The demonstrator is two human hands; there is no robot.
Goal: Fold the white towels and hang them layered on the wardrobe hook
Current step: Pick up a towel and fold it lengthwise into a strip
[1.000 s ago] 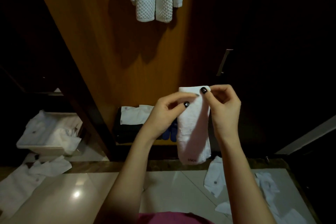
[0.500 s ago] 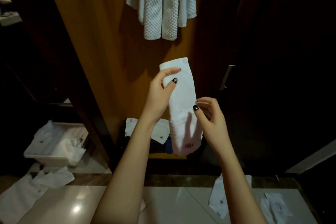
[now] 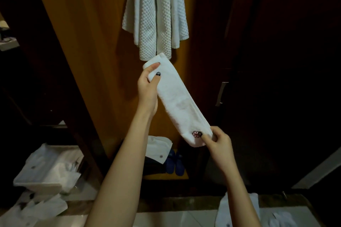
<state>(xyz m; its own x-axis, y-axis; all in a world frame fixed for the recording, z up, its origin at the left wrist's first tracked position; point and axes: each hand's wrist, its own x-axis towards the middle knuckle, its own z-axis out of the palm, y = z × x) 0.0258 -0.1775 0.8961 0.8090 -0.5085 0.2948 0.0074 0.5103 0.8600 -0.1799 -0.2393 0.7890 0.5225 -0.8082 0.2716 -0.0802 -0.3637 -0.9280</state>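
Below hanging towels (image 3: 156,14) | left hand (image 3: 147,88) fingers grip folded towel (image 3: 177,101) top end | right hand (image 3: 219,143) fingers pinch lower end, seemingly beside logo (image 3: 196,133)

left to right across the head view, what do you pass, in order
white heap → left hand → folded white towel → right hand

hanging towels (image 3: 156,14) cropped above, hook apparently unseen
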